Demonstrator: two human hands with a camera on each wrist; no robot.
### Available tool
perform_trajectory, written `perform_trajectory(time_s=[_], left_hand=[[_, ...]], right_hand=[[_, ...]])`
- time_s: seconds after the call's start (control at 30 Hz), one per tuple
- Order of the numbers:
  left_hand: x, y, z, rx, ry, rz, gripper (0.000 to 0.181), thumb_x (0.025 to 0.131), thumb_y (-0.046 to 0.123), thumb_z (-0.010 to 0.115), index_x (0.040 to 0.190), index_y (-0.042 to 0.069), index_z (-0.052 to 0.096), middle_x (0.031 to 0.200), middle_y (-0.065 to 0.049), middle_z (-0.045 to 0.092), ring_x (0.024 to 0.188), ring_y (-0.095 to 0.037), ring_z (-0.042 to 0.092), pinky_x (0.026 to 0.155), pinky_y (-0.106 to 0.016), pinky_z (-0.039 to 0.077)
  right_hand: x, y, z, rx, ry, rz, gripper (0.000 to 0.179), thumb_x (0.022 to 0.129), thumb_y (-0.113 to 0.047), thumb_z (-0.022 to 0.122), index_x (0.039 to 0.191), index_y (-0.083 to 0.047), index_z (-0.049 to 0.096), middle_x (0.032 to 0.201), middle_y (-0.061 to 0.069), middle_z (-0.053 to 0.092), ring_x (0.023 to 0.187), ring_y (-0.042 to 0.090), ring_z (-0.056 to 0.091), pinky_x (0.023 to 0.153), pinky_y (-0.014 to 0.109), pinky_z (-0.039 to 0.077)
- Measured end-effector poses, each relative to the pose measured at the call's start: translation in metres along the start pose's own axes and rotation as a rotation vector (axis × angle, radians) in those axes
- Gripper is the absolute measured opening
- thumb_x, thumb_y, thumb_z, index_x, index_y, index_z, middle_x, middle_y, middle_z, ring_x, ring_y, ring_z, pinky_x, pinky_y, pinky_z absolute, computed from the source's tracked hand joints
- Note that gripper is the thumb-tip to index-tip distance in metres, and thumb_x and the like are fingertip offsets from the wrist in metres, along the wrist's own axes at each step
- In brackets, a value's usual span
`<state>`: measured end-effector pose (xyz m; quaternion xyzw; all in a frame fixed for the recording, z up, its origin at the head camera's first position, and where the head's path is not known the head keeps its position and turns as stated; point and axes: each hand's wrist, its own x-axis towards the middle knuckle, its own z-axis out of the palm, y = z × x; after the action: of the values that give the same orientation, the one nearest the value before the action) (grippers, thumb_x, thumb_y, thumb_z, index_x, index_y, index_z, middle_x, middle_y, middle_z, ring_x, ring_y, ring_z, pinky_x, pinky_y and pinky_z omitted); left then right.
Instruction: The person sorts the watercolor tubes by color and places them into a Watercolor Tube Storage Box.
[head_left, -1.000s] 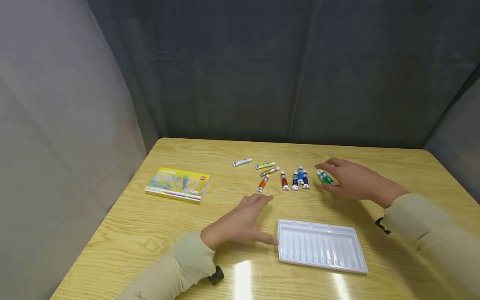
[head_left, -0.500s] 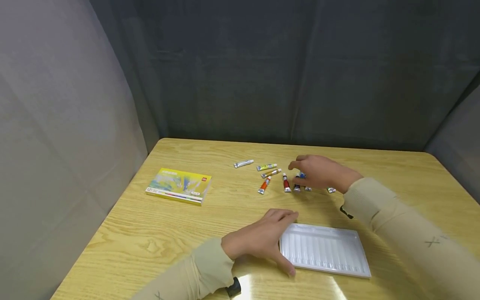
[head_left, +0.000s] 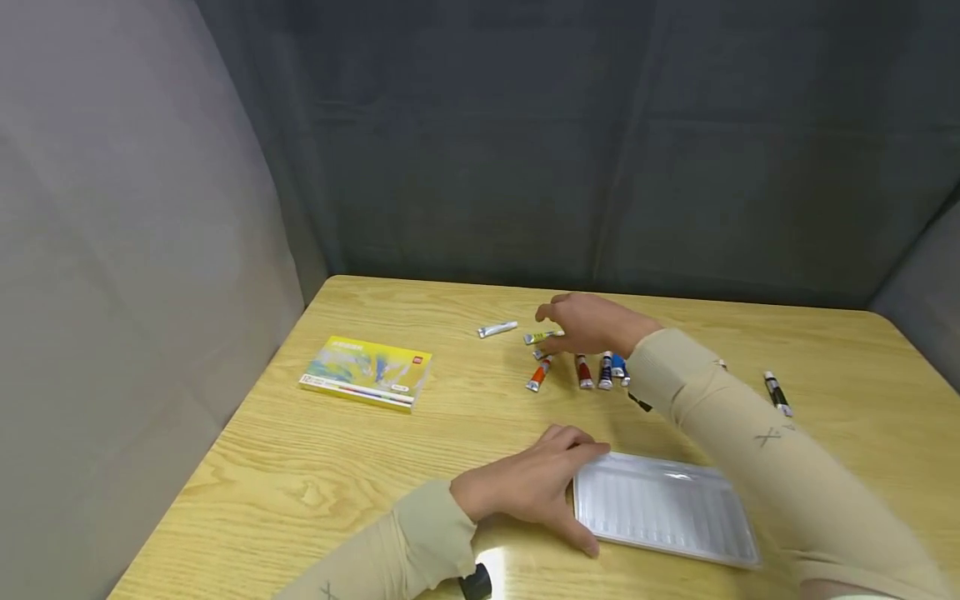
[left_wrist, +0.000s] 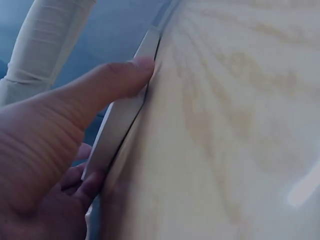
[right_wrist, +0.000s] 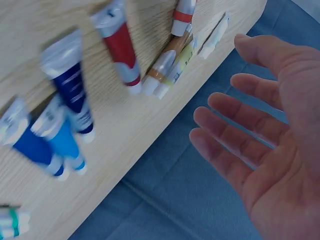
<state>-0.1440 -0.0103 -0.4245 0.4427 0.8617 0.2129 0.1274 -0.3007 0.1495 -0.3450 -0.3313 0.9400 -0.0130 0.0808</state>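
Note:
My left hand (head_left: 528,483) holds the left end of a white plastic ribbed tray (head_left: 663,504). In the left wrist view its thumb and fingers lie along the tray's edge (left_wrist: 117,127). Over the paint tubes at the back, my right hand (head_left: 588,323) is spread with nothing in it. Nearest to it are a yellow paint tube (head_left: 536,339) and an ochre one (right_wrist: 167,62), partly covered in the head view. An orange-red tube (head_left: 538,375), a red tube (head_left: 583,372) and a dark blue tube (head_left: 606,372) lie just in front. Lighter blue tubes (right_wrist: 59,132) are beside them.
A yellow paint box (head_left: 367,371) lies at the left of the wooden table (head_left: 300,492). A silver-white tube (head_left: 497,330) lies farther back, a black tube (head_left: 777,394) at the right. My right sleeve (head_left: 765,442) crosses above the tray. A dark curtain (head_left: 480,150) hangs behind.
My right hand has moved left from the green tubes, past the blue and red ones, to the yellow tube. My left hand has moved right and taken hold of the tray's left end.

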Motion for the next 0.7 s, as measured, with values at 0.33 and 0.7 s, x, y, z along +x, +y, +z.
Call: perform_trajectory(time_s=[0.33,0.7], left_hand=[[-0.001,0.006,0.008,-0.037,0.052,-0.012,0.106,0.073,0.057,0.089,0.158,0.017,0.04,0.155,-0.001,0.042,0.141,-0.013,0.039,0.118,-0.019,0.037],[0.003,0.01,0.012,-0.003,0.057,-0.003,0.102,0.074,0.058,0.088,0.156,0.017,0.043,0.156,0.001,0.042,0.142,-0.012,0.04,0.119,-0.017,0.036]], right_hand=[[0.032,-0.012,0.002,0.037,0.012,-0.046,0.043,0.099,-0.018,0.07,0.137,-0.002,0.064,0.134,0.019,0.068,0.114,0.032,0.07,0.098,0.047,0.059],[0.054,-0.019,0.012,0.03,0.001,-0.049,0.041,0.101,-0.013,0.064,0.141,-0.005,0.063,0.141,0.017,0.066,0.129,0.033,0.064,0.11,0.047,0.053]])
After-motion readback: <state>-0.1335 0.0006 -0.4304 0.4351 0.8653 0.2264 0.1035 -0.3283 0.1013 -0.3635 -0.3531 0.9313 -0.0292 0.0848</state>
